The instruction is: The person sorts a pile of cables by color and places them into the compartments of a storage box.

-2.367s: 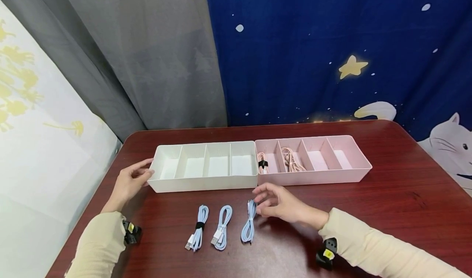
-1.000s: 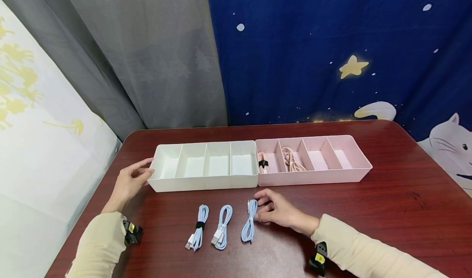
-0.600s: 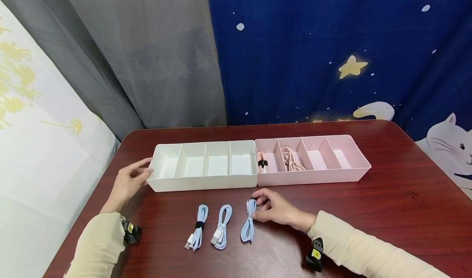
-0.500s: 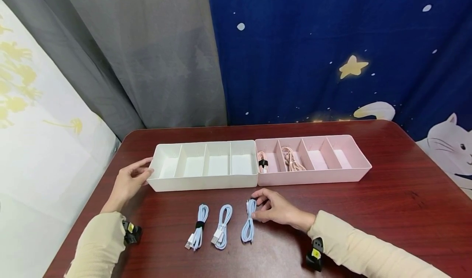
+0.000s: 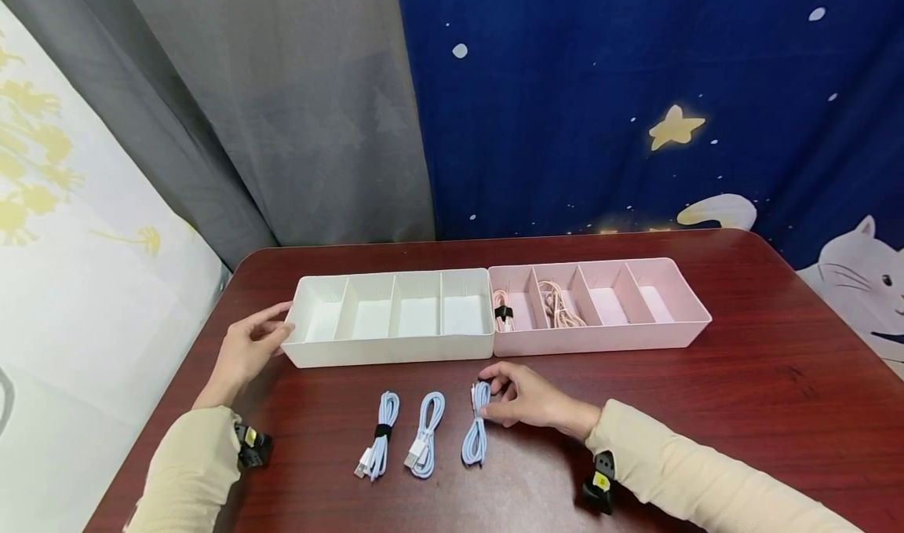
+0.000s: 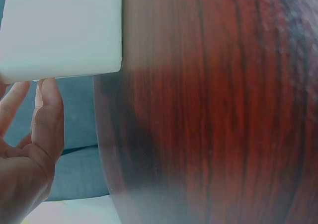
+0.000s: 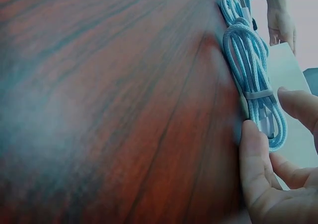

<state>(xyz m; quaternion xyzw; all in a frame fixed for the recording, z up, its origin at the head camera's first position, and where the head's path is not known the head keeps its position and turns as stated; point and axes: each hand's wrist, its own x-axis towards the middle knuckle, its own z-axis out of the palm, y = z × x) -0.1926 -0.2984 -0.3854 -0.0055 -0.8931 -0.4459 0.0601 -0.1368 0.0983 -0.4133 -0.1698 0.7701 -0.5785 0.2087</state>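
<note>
Three coiled light-blue USB cables lie in a row on the table: a left cable [image 5: 384,435] with a black strap, a middle cable [image 5: 424,439], and a right cable [image 5: 475,427] with a pale tie. My right hand [image 5: 533,398] is at the right cable, thumb against its side and index fingertip by its far end. In the right wrist view the fingers [image 7: 254,152] stand apart around the near end of that coil. The fingers of my left hand [image 5: 243,352] touch the left end of a white divided box [image 5: 388,352]; the left wrist view shows their tips at its wall.
Against the white box's right end stands a pink divided box [image 5: 600,341]. Its left compartments hold a black-strapped pink cable [image 5: 503,319] and a loose pink cable [image 5: 561,313]. Curtains [image 5: 339,125] hang behind the dark red table [image 5: 763,407].
My right hand has shifted slightly left and toward me, bringing its thumb up to the right cable. My left hand, the boxes and the other cables have stayed put.
</note>
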